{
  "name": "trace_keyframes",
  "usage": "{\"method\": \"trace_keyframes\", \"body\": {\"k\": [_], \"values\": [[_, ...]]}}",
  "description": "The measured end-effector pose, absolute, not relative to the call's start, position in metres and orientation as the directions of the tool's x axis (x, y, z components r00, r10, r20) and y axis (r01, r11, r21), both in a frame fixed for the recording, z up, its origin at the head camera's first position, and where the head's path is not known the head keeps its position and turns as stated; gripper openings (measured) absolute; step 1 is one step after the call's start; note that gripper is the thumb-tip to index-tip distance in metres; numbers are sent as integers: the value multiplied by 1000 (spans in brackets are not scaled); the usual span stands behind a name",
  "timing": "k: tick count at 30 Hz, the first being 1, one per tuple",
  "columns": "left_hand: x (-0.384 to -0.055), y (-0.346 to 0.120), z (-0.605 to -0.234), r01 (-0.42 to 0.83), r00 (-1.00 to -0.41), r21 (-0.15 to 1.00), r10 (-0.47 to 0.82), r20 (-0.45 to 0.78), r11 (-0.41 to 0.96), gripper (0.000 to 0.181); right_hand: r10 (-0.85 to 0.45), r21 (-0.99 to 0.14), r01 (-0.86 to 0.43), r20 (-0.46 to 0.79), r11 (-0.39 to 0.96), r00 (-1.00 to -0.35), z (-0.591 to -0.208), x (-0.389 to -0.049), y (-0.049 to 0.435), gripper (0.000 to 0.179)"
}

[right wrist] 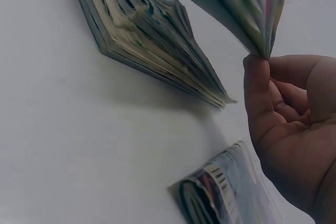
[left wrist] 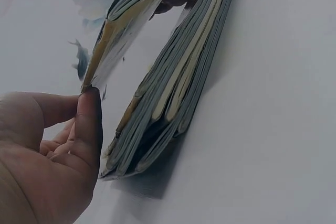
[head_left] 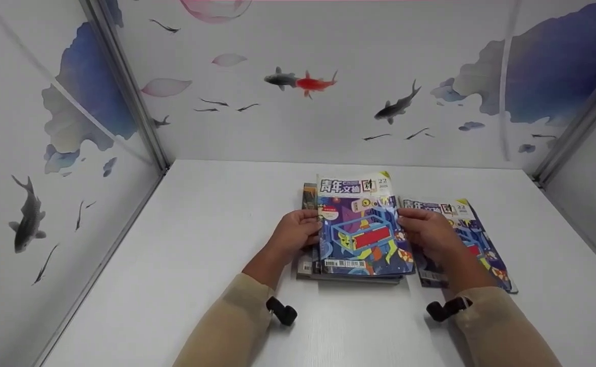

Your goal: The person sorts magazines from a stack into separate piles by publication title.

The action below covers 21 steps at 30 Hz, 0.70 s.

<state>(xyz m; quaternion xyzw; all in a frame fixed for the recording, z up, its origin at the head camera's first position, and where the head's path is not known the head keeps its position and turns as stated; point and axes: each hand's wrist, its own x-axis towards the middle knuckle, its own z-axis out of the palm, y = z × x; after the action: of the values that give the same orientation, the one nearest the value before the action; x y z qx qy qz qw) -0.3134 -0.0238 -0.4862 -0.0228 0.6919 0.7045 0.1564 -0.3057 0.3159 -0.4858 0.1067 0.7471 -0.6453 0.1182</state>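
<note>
Both hands hold a magazine (head_left: 361,224) with a colourful purple and blue cover, one at each side edge. My left hand (head_left: 294,229) pinches its left edge between thumb and fingers, and the left wrist view shows that hand (left wrist: 58,150) at the spine side. On the opposite edge, the thumb and fingers of my right hand (right wrist: 289,114) pinch the open-page side. Below the raised magazine lies a stack of magazines (left wrist: 173,77), apart from it by a visible gap. Its cover is mostly hidden in the head view.
To the right of the stack, a similar magazine (head_left: 481,244) lies tilted on the white table (head_left: 216,244), partly behind the right hand and forearm. White panels (head_left: 298,127) painted with fish and leaves enclose the back and sides, joined by metal corner posts (head_left: 130,86).
</note>
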Motion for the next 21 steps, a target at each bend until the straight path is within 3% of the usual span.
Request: {"method": "trace_keyframes", "body": {"k": [15,17,21], "values": [[-276,47,-475,-192,-954,979,249,-168,-74,45,1,-908,415,-416,53,-909,-468,-281,392,70],[-272,59,-475,-193,-951,979,259,-169,-71,48,0,-910,413,-413,29,-911,-468,-277,404,67],[-262,84,-477,-203,-948,973,272,-167,-112,53,-5,-914,404,-404,-37,-915,-469,-268,428,44]]}}
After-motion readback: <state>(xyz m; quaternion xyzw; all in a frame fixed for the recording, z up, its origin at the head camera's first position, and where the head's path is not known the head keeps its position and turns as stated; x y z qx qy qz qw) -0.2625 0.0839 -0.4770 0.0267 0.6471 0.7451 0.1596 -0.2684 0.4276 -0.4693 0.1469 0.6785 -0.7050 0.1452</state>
